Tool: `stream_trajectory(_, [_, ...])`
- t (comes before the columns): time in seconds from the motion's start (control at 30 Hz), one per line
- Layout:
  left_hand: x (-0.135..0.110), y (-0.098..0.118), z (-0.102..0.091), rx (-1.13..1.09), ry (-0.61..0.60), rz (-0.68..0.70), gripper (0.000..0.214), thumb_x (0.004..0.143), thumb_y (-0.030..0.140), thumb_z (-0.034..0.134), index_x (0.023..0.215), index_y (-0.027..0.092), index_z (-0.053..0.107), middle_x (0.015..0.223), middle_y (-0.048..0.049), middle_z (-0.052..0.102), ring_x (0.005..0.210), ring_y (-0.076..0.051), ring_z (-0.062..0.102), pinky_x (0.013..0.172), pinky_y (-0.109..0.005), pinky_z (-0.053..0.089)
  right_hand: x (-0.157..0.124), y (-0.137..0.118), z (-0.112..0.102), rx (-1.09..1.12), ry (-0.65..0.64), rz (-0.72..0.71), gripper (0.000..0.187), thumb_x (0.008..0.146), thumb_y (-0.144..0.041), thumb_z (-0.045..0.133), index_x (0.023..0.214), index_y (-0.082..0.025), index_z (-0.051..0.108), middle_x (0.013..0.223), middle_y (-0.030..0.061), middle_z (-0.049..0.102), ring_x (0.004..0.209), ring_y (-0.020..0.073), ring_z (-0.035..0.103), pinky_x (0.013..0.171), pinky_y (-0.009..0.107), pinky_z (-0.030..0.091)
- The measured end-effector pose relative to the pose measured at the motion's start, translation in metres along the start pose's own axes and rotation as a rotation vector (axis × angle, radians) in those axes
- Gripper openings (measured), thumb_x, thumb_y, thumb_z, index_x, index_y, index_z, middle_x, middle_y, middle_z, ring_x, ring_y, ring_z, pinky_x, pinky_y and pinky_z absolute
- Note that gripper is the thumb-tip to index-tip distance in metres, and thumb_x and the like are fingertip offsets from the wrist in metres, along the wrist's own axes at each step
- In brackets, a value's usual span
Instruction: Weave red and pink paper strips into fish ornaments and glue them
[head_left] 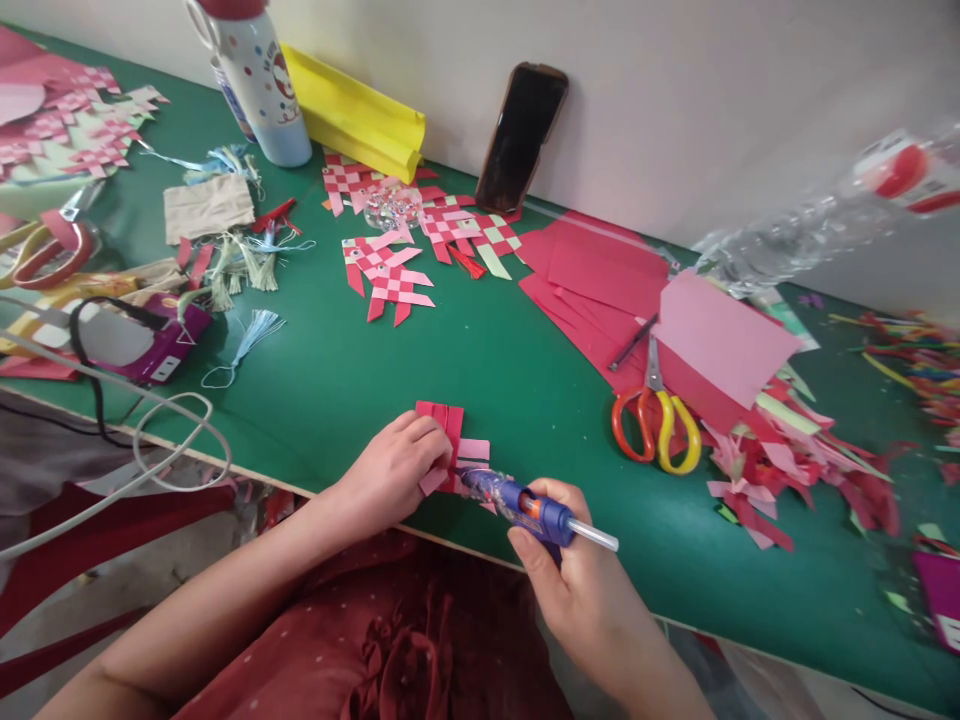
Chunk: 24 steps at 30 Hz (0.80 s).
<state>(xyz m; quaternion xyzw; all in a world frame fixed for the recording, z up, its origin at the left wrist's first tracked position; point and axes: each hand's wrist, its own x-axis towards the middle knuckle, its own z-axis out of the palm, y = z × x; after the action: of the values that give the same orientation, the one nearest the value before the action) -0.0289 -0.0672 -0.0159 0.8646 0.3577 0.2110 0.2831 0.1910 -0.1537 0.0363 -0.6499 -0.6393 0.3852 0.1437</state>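
My right hand (577,560) is wrapped round a blue hot glue gun (517,500) with a clear glue stick poking out of its back end. The gun's nozzle touches or hovers just over a woven piece of red and pink paper strips (454,424) near the table's front edge. My left hand (397,465) presses and pinches that woven paper from the left, fingers curled over its strips. Part of the paper is hidden under the fingers and the nozzle.
Finished woven paper fish (397,285) lie beyond my hands. Scissors (654,410) with red and yellow handles rest on red paper sheets (592,270) at right, beside paper scraps (757,480). A phone (523,138) leans on the wall. Tassels (251,340) and a purple power strip (161,340) with cables sit left.
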Motion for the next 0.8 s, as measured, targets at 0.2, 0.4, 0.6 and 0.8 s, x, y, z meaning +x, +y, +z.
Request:
stream_trajectory(0.2, [0.0005, 0.0006, -0.0004, -0.003, 0.005, 0.012, 0.015, 0.095, 0.017, 0.045, 0.081, 0.018, 0.050, 0.081, -0.0045, 0.058, 0.076, -0.018, 0.050, 0.076, -0.034, 0.042, 0.0027, -0.0030, -0.0002, 0.000, -0.002, -0.027, 0.023, 0.099, -0.036, 0.037, 0.118, -0.022, 0.038, 0.083, 0.0038, 0.068, 0.053, 0.0151, 0.064, 0.050, 0.025, 0.047])
stream_trajectory(0.4, [-0.0008, -0.0003, 0.0002, -0.019, 0.007, 0.015, 0.014, 0.094, 0.016, 0.045, 0.081, 0.018, 0.049, 0.082, -0.0045, 0.057, 0.077, -0.018, 0.049, 0.076, -0.034, 0.042, 0.0006, -0.0057, -0.0025, -0.038, 0.003, -0.064, 0.022, 0.098, -0.035, 0.041, 0.117, -0.024, 0.042, 0.087, 0.0032, 0.071, 0.057, 0.0155, 0.066, 0.053, 0.024, 0.049])
stream_trajectory(0.6, [-0.0006, -0.0001, 0.0001, -0.023, 0.011, 0.014, 0.015, 0.095, 0.015, 0.044, 0.080, 0.018, 0.049, 0.081, -0.0045, 0.058, 0.077, -0.018, 0.050, 0.077, -0.034, 0.042, 0.0015, -0.0017, 0.0032, -0.094, 0.067, -0.078, 0.022, 0.098, -0.037, 0.039, 0.114, -0.022, 0.041, 0.087, 0.0067, 0.071, 0.056, 0.0177, 0.068, 0.048, 0.025, 0.046])
stream_trajectory(0.8, [-0.0006, -0.0007, 0.0001, -0.024, 0.010, 0.018, 0.015, 0.094, 0.015, 0.045, 0.080, 0.018, 0.049, 0.082, -0.0044, 0.058, 0.077, -0.018, 0.050, 0.077, -0.034, 0.042, -0.0019, -0.0034, -0.0005, -0.084, 0.047, -0.079, 0.020, 0.098, -0.034, 0.039, 0.113, -0.022, 0.040, 0.079, 0.0031, 0.070, 0.053, 0.0167, 0.066, 0.048, 0.025, 0.046])
